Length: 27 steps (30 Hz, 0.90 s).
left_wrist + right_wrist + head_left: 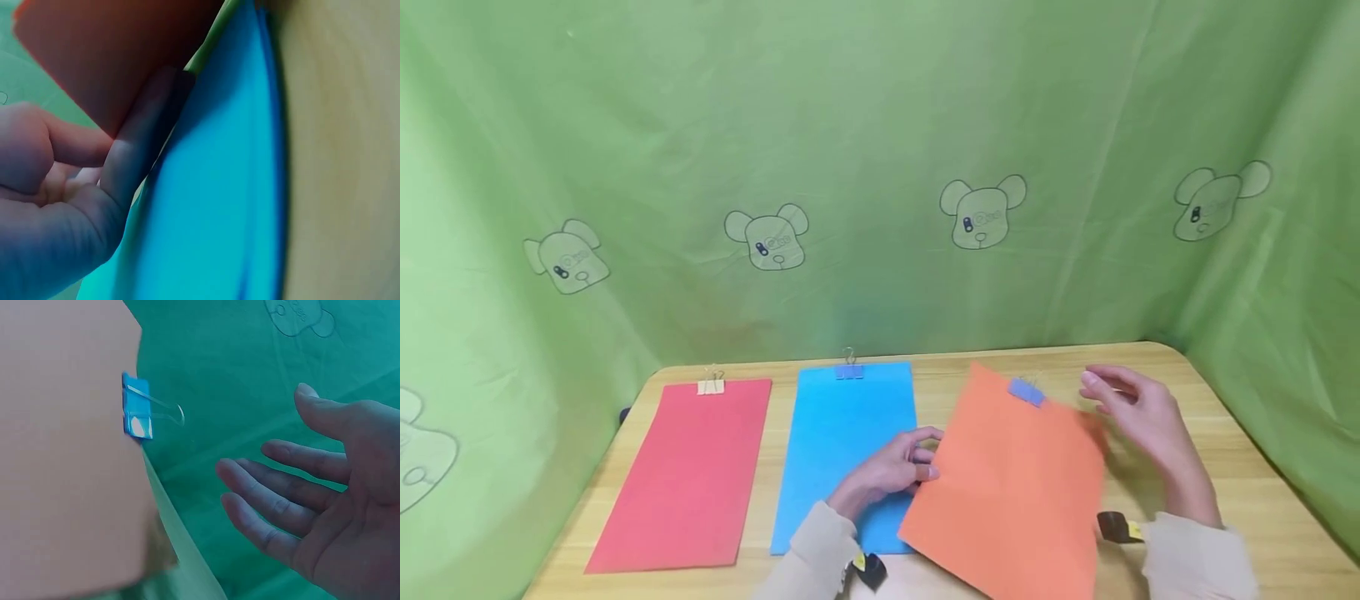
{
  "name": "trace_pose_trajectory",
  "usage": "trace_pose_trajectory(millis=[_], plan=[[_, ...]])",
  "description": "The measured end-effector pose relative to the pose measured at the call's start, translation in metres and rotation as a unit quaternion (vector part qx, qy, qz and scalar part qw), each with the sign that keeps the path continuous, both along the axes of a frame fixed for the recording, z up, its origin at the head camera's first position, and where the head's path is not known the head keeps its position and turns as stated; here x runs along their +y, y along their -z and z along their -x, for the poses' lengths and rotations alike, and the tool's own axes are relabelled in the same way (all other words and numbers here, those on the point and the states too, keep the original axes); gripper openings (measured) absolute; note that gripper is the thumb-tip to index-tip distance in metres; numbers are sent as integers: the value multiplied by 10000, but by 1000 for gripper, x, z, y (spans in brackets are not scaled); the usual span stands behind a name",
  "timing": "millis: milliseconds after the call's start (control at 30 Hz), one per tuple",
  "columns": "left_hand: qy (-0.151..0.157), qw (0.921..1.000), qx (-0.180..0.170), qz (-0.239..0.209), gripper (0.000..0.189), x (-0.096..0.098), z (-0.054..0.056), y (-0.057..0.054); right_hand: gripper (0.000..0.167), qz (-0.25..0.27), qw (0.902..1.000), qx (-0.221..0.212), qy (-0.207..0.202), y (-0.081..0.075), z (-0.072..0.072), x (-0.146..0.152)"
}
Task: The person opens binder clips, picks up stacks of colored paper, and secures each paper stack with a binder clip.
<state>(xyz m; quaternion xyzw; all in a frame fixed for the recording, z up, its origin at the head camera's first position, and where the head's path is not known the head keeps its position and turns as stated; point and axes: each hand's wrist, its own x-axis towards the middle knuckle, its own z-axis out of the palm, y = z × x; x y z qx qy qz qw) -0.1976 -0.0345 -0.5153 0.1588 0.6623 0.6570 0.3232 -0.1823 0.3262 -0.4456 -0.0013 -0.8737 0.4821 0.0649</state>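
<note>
My left hand (pixel 891 464) pinches the left edge of an orange sheet stack (pixel 1011 492), which is tilted and raised off the table on the right side. A blue-purple binder clip (pixel 1026 391) grips the stack's top edge; in the right wrist view the clip (pixel 137 406) shows bright blue with its wire handles sticking out. Beyond the stack's upper right corner, my right hand (pixel 1138 408) hovers with relaxed fingers, touching nothing. Blue sheets (pixel 853 442) lie flat partly beneath my left hand, a blue-purple clip (pixel 850 371) at their top.
Red sheets (pixel 688 475) lie at the left of the wooden table (pixel 1247 467), with a cream binder clip (pixel 711 387) on top. Green curtain fabric (pixel 865 167) printed with bear heads surrounds the table's back and sides.
</note>
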Motion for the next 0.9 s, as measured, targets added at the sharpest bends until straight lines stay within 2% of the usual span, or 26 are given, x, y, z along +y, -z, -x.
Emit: trace_pose_trajectory(millis=[300,500,633,900], plan=[[-1009,9943,-200,-294,42,11,-5,4,57,-844,9954,369,268,-7,-5,9],[-1439,9887,-256,-342,44,17,-8,6,66,-1048,9938,361,56,-13,-6,2],[-1492,9876,-293,-388,49,19,-8,4,71,-1167,9915,578,-79,-14,-4,-6],[-1362,9905,-49,-205,62,6,-8,-16,76,-1487,9863,703,-141,-3,5,-23]])
